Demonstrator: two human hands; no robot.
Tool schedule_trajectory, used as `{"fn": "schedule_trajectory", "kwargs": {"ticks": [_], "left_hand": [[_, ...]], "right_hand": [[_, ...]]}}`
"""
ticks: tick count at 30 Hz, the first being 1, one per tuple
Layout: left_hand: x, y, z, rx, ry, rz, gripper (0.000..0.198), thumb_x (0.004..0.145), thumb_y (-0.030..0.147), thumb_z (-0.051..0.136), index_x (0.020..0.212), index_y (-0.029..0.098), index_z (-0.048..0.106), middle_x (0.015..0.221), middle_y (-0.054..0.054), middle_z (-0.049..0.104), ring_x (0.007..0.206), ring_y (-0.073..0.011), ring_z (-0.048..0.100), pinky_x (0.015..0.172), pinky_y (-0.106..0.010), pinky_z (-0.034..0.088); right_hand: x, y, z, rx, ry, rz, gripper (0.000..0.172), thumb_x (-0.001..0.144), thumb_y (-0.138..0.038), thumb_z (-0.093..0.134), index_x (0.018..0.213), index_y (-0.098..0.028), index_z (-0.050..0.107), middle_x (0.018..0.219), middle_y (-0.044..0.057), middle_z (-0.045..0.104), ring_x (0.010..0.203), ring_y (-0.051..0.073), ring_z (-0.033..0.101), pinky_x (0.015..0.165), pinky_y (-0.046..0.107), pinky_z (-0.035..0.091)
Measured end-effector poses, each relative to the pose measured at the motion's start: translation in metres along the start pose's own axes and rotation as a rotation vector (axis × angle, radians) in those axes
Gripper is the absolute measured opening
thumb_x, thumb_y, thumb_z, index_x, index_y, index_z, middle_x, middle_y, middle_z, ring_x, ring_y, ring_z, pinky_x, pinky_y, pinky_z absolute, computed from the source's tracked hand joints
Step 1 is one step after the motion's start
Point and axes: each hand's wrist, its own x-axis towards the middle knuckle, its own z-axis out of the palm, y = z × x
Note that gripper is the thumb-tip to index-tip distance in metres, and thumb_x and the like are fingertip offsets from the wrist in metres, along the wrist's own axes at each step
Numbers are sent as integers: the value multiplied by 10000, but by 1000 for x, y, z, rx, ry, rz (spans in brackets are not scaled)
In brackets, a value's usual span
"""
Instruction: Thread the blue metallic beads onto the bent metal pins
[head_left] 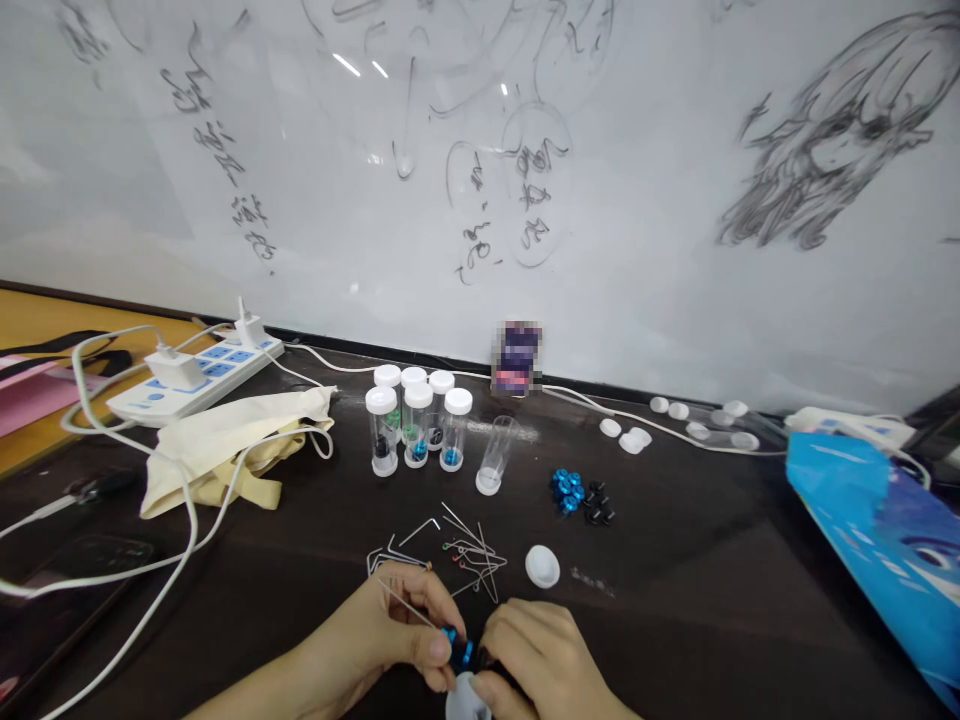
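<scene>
Landmark: the open tube (496, 452) is standing topless on the dark table (705, 580)
Left hand (391, 632): is pinching blue pieces (459, 648) narrowly between thumb and fingers, nearer the wearer than the open tube; a thin metal rod (405, 602) is slanting out of this grip
Right hand (541, 652): is bending its fingers just beside the blue pieces, near a dark piece (484, 658); its thumb is touching a white round piece (466, 698); whether the fingers are gripping either, cannot tell
Wires and keys: bent metal wires (486, 552) are lying crossed in front of the open tube; L-shaped keys (418, 532) are lying in front of it, to its left
Loose cap: a white cap (542, 567) is resting in front of the open tube, slightly right
Hardware: blue nuts (568, 490) are clustering to the right of the open tube, black screws (598, 503) lying just beyond them
Capped tubes: six white-lidded tubes (417, 415) are standing left of the open tube, small green, blue and black contents showing
Farther right: more white caps (628, 437) are lying beyond the hardware, well apart from the open tube
</scene>
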Motion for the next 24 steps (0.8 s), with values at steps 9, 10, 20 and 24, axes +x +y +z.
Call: {"fn": "schedule_trajectory", "kwargs": {"ticks": [9,10,20,24], "left_hand": [[0,1,1,0,4,21,188,607,190,851,724,110,728,648,-46,693,571,-138,672,546,-200,527],[-1,2,2,3,4,15,185,609,185,850,723,109,727,649,-48,695,573,-139,673,546,-200,528],[2,-3,-1,-20,11,57,208,605,208,857,734,107,728,644,-41,683,561,-126,667,539,-181,521],[2,-3,-1,-10,20,59,205,601,200,857,732,108,729,644,-42,682,563,-129,664,545,-188,518]], "right_hand": [[-1,0,0,58,17,2,302,1000,-374,383,858,-175,560,720,23,638,593,124,602,535,232,428],[-1,-1,0,46,10,9,328,1003,-380,368,835,-174,559,704,21,634,579,123,595,533,234,427],[2,-1,-1,-5,68,-64,238,1010,-280,394,904,-164,573,774,34,652,583,116,604,512,220,437],[2,0,-2,-6,68,-68,260,1010,-299,392,873,-164,566,730,25,633,558,115,584,503,224,429]]}}
